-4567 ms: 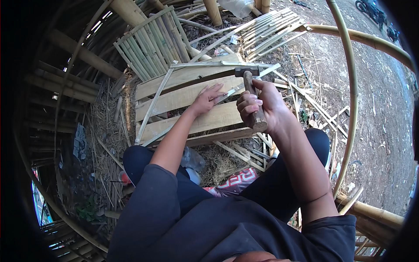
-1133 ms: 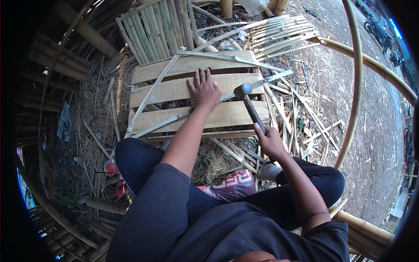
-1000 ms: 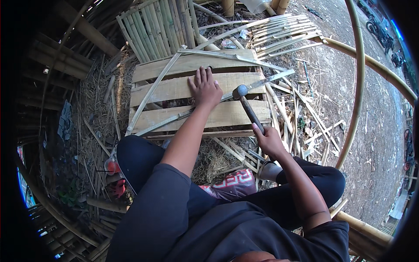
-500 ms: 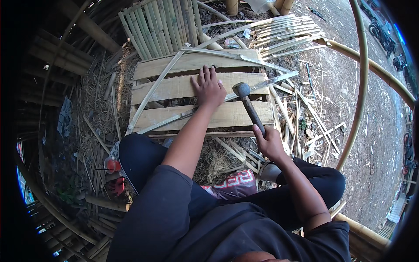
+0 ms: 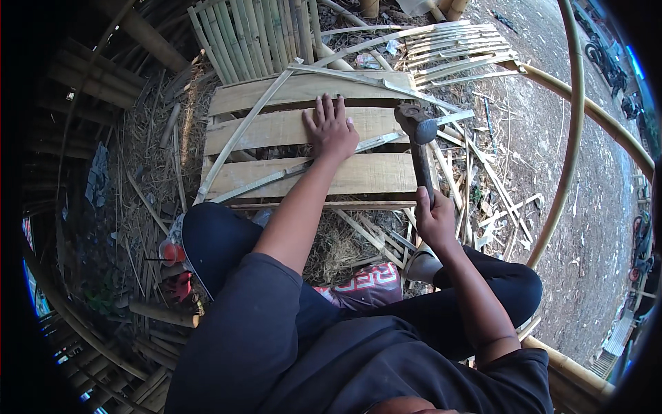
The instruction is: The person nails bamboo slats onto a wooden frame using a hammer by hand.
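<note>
My left hand [image 5: 332, 130] lies flat, fingers spread, on the middle plank of a wooden pallet [image 5: 276, 90] in front of my knees. It presses on a thin bamboo strip [image 5: 276, 178] that runs slantwise across the planks. My right hand [image 5: 436, 219] grips the wooden handle of a hammer [image 5: 418, 131]. The hammer's metal head hangs just above the pallet's right edge, to the right of my left hand. Other split bamboo strips cross the top of the pallet.
A panel of bamboo slats [image 5: 256, 33] leans behind the pallet, another slatted panel [image 5: 455, 50] at the back right. Bamboo offcuts [image 5: 476, 186] litter the dirt on the right. A curved bamboo pole [image 5: 569, 138] arcs down the right side. Bamboo poles [image 5: 89, 83] are stacked left.
The right hand has swung the hammer head a little up and to the right, from over the middle plank toward the pallet's right edge. My left hand has stayed flat on the strip.
</note>
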`<state>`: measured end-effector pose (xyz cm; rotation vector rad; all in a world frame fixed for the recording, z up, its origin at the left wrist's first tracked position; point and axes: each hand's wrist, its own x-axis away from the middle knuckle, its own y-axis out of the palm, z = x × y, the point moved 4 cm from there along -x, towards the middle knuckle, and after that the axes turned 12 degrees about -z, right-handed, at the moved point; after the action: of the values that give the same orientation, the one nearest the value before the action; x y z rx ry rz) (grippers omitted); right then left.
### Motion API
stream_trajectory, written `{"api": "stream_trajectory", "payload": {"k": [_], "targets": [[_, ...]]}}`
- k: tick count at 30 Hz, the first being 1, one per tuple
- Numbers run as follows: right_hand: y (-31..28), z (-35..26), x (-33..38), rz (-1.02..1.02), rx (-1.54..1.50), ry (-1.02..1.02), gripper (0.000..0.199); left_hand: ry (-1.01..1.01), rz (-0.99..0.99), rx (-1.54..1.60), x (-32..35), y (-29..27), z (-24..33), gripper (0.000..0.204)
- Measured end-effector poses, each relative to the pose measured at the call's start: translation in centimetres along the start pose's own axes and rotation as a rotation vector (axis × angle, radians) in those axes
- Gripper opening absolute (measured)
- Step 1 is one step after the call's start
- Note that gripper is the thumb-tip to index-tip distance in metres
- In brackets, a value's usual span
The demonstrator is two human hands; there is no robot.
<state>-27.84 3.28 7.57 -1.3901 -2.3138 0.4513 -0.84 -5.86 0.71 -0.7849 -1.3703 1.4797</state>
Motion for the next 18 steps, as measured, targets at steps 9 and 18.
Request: {"api": "stream_trajectory", "payload": {"k": [9,18], "targets": [[1.4,2.4,-0.6,-0.069,0.002,0.264,0.063,0.014,0.017,0.069,-0.1,0.8,0.2,0.066],[2.9,2.7,0.4,0.030,-0.050,0.113,0.064,0.029,0.039,0.025,-0.5,0.6,0.7,0.067]]}}
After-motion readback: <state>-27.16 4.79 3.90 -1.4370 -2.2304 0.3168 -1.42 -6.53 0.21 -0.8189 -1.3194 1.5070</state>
